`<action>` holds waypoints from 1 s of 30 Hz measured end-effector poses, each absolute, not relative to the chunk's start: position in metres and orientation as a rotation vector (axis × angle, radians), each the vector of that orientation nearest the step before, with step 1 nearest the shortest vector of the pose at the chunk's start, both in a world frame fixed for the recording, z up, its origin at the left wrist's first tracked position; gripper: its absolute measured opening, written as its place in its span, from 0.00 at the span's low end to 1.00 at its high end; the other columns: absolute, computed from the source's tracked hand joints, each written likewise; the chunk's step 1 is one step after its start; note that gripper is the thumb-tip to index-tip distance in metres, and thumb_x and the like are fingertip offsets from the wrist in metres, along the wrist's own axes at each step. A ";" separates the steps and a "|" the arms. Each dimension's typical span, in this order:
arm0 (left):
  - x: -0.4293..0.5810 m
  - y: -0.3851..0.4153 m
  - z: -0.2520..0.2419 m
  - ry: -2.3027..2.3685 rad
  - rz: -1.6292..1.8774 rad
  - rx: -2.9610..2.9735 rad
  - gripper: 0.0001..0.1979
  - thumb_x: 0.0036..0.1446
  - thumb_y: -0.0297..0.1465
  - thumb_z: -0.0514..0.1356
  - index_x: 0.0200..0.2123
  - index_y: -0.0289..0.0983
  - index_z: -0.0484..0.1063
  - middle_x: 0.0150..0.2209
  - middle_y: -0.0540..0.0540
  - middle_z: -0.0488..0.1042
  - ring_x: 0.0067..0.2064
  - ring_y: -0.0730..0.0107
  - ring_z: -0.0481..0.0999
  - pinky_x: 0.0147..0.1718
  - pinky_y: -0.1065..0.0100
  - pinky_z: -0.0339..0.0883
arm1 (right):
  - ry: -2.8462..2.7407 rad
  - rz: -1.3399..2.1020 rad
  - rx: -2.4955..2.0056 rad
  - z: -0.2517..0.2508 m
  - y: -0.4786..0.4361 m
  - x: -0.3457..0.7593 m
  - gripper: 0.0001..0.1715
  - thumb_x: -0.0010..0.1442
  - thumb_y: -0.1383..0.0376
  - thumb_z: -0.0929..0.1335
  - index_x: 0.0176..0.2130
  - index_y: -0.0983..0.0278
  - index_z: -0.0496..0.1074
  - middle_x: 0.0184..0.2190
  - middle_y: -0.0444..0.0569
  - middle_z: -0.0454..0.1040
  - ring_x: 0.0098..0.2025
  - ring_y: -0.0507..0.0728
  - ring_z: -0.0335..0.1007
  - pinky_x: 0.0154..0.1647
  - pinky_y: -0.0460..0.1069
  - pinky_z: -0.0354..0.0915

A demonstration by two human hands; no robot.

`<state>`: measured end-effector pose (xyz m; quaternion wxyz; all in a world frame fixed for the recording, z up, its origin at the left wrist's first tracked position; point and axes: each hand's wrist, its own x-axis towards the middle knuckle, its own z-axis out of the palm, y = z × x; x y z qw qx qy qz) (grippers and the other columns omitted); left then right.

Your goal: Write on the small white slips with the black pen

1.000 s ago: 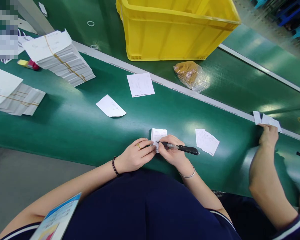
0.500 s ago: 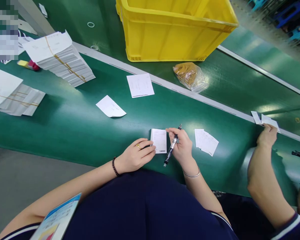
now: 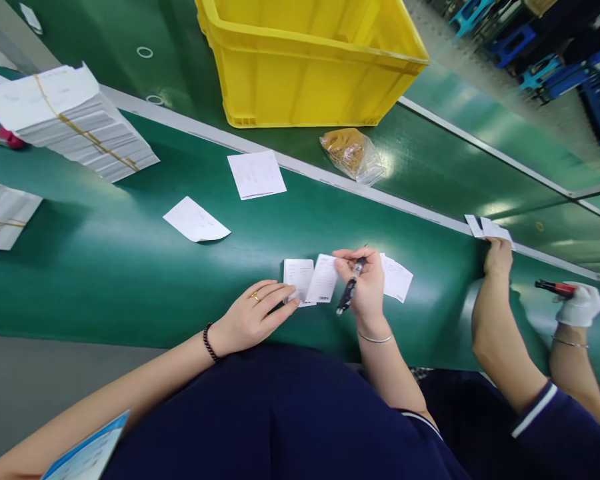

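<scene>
While the right hand pinches a printed slip between thumb and fingertips, it also keeps a black pen slanted across the palm. The slip's lower left part overlaps the right side of a small slip stack, which lies near the middle of the surface's near edge. The left hand has its fingers extended and slightly parted, tips resting on the stack's lower left corner. Right of the right hand, and partly behind it, lie loose slips.

Farther out on the green surface, a curled paper lies left of the stack, with square papers close to the far edge's metal strip. Toward the surface's left end stand a tall paper bundle and a lower paper bundle (both bound with rubber bands).

Beyond the strip, a yellow crate sits upright; its bottom cannot be seen. Just in front is a clear bag with tan rubber bands inside.

To the right, a co-worker's bare hand touches small cards at the far edge, and a gloved hand grips a red-and-black marker. Blue stools stand on the room's floor past the surface's far right.
</scene>
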<state>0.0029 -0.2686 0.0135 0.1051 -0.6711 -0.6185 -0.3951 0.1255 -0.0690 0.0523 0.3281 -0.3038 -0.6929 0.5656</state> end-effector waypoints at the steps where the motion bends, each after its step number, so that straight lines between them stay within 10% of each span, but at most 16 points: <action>1: 0.003 -0.268 0.014 -1.820 -1.173 -1.968 0.16 0.59 0.21 0.62 0.50 0.36 0.70 0.48 0.40 0.76 0.50 0.63 0.76 0.51 0.56 0.74 | -1.785 1.420 -0.818 0.055 -0.056 0.131 0.19 0.54 0.62 0.74 0.37 0.59 0.60 0.35 0.46 0.79 0.37 0.54 0.77 0.40 0.51 0.72; 16: 0.002 -0.265 0.018 -1.770 -1.119 -1.987 0.09 0.59 0.23 0.63 0.44 0.34 0.73 0.43 0.44 0.79 0.49 0.62 0.77 0.51 0.56 0.74 | -1.857 0.840 -1.039 0.043 0.061 0.148 0.14 0.58 0.59 0.69 0.42 0.62 0.66 0.36 0.48 0.76 0.35 0.52 0.73 0.41 0.51 0.69; 21: 0.002 -0.265 0.017 -1.756 -1.132 -2.003 0.07 0.59 0.22 0.63 0.42 0.33 0.73 0.41 0.43 0.79 0.48 0.61 0.77 0.50 0.55 0.74 | -1.871 1.216 -0.826 0.057 -0.021 0.143 0.23 0.68 0.49 0.57 0.46 0.60 0.70 0.23 0.41 0.69 0.19 0.49 0.60 0.19 0.45 0.59; 30: 0.001 -0.266 0.017 -1.753 -1.095 -2.041 0.06 0.61 0.21 0.59 0.41 0.33 0.73 0.42 0.42 0.79 0.48 0.61 0.77 0.49 0.56 0.75 | -2.274 1.479 -0.619 0.063 -0.104 0.135 0.09 0.62 0.62 0.66 0.44 0.60 0.71 0.32 0.46 0.78 0.30 0.53 0.75 0.30 0.48 0.71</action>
